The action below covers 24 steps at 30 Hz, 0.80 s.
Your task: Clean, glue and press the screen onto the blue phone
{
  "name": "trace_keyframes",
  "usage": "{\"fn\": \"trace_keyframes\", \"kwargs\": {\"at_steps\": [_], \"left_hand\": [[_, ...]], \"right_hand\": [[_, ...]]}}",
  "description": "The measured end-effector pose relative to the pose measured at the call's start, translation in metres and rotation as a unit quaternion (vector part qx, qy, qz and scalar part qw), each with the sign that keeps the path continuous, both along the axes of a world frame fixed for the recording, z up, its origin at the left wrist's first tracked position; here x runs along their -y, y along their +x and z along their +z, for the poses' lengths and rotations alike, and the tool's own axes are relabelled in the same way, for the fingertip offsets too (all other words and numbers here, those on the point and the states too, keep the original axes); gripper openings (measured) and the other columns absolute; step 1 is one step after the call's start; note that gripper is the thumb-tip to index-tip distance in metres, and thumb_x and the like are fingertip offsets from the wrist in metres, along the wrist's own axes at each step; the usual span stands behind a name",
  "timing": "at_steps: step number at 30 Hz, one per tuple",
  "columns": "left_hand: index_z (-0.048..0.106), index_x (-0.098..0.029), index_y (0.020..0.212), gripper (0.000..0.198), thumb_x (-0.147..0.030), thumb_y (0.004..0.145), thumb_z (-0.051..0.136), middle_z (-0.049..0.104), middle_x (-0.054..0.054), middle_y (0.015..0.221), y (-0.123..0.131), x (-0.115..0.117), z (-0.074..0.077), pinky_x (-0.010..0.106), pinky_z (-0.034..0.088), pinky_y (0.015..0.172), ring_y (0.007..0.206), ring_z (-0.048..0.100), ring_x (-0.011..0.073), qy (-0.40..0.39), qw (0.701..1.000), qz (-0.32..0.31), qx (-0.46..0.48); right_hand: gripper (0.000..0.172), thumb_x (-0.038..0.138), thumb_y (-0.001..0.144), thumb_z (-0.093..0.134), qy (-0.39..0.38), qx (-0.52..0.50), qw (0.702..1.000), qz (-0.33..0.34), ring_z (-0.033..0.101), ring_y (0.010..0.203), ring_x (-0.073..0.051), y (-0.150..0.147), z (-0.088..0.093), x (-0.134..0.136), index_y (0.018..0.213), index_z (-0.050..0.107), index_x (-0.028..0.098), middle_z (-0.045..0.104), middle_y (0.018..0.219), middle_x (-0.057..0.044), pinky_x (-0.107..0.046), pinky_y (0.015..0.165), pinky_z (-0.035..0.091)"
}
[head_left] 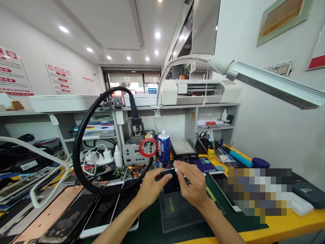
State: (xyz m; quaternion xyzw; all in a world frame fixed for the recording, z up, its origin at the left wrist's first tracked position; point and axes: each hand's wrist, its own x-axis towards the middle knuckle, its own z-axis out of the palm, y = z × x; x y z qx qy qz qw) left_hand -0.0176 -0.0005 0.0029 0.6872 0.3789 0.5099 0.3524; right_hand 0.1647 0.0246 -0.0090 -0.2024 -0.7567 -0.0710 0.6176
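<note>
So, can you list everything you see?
Table: 1, yellow, front
Mat: 1, green, front
Pad: 1, black, on mat
Flat device: 1, black, centre
Spray can: 1, blue, behind device
Tape: 1, red, beside can
Hose: 1, black, left
Lamp: 1, silver, upper right
Long machine: 1, white, back
Phone: 1, black and white, right
Signs: 3, white and red, left
Other clutter: uncountable, many colours, both sides
Left hand: 1, bare, holding device
Right hand: 1, bare, at device's edge

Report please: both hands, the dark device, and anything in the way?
Left hand grips black phone-like device, tilted. Right hand pinches small white item at its top edge, too small to identify. Black hose loops close by left hand.
</note>
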Motion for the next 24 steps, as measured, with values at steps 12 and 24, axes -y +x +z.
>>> {"fn": "trace_keyframes", "kwargs": {"at_steps": [12, 24], "left_hand": [[0.072, -0.012, 0.102, 0.029, -0.037, 0.091, 0.063, 0.07, 0.004, 0.093, 0.005, -0.005, -0.009, 0.031, 0.049, 0.083, 0.09, 0.059, 0.0217, 0.021, 0.997, -0.045, 0.063], [0.073, -0.011, 0.093, 0.033, -0.042, 0.09, 0.063, 0.069, 0.005, 0.087, 0.002, -0.006, -0.01, 0.031, 0.049, 0.08, 0.087, 0.057, 0.0217, 0.017, 0.995, -0.043, 0.084]], "right_hand": [[0.039, 0.004, 0.088, 0.057, 0.056, 0.118, 0.991, -0.035, 0.065, 0.115, -0.028, -0.027, 0.016, 0.004, 0.121, 0.065, 0.022, 0.075, 0.113, -0.007, -0.045, 0.088, 0.048], [0.038, 0.005, 0.09, 0.05, 0.059, 0.192, 0.978, -0.054, 0.064, 0.115, -0.03, -0.031, 0.022, 0.003, 0.123, 0.062, 0.02, 0.073, 0.115, -0.01, -0.046, 0.089, 0.049]]}}
